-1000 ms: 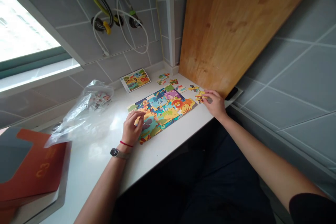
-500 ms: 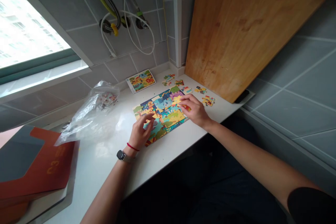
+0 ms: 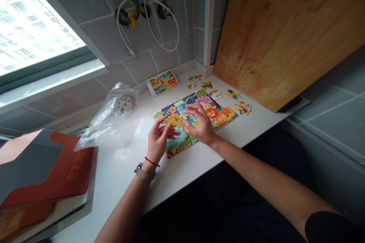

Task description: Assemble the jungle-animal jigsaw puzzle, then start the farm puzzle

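Observation:
A yellow-brown jigsaw piece (image 3: 175,120) is between my two hands, just above a partly joined animal jigsaw puzzle (image 3: 182,142). My left hand (image 3: 158,136) has its thumb and fingertips at the piece's left edge. From the other side, my right hand (image 3: 201,126) holds its right edge at the fingertips, with the upper fingers stretched out over the puzzle. An orange lion section (image 3: 213,113) shows to the right of that hand. Both hands cover part of the puzzle's middle.
Loose jigsaw pieces (image 3: 243,108) lie beyond the puzzle's right side. A picture card (image 3: 162,82) lies near the wall. To the left are a clear plastic bag (image 3: 107,123) with pieces inside and an orange-grey box (image 3: 76,174). A wooden board (image 3: 270,38) leans at right.
My right hand has moved left across the puzzle with the yellow-brown piece, uncovering the lion section. My left hand now meets it at the piece. The camera view has shifted slightly.

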The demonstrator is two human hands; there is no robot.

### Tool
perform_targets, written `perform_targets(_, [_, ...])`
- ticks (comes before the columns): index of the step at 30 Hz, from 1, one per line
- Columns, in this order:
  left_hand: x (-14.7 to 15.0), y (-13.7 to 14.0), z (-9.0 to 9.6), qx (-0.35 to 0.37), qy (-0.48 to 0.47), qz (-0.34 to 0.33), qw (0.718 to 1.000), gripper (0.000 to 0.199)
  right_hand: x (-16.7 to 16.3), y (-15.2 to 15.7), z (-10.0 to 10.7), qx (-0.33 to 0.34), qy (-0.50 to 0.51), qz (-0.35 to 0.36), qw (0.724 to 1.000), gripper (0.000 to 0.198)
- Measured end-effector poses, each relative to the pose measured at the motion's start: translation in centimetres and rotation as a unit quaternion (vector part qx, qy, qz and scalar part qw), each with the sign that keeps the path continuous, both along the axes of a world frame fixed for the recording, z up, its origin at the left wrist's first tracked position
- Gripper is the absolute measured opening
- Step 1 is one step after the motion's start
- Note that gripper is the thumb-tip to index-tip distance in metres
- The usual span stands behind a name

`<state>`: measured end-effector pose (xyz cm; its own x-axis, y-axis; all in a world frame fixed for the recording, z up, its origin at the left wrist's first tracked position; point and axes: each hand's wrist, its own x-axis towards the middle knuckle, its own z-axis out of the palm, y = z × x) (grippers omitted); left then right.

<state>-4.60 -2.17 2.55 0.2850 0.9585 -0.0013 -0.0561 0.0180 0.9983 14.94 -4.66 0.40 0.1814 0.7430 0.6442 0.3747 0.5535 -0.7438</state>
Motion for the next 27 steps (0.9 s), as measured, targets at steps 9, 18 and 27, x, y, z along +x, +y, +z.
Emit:
perform_targets(9, [0.3, 0.2, -0.4, -0.040, 0.001, -0.003, 0.999, 0.066, 0.1, -0.1, -0.7, -0.145, 0.085, 0.059, 0.984, 0.019])
perform_targets(18, [-0.2, 0.0, -0.6, -0.015, 0.028, -0.058, 0.998, 0.066, 0.1, -0.3, -0.7, -0.164, 0.092, 0.112, 0.976, 0.025])
perform_targets(27, [0.0, -0.5, -1.0, 0.219, 0.174, -0.088, 0.956, 0.035, 0.9, -0.5, 0.0, -0.076, 0.016, 0.067, 0.995, 0.024])
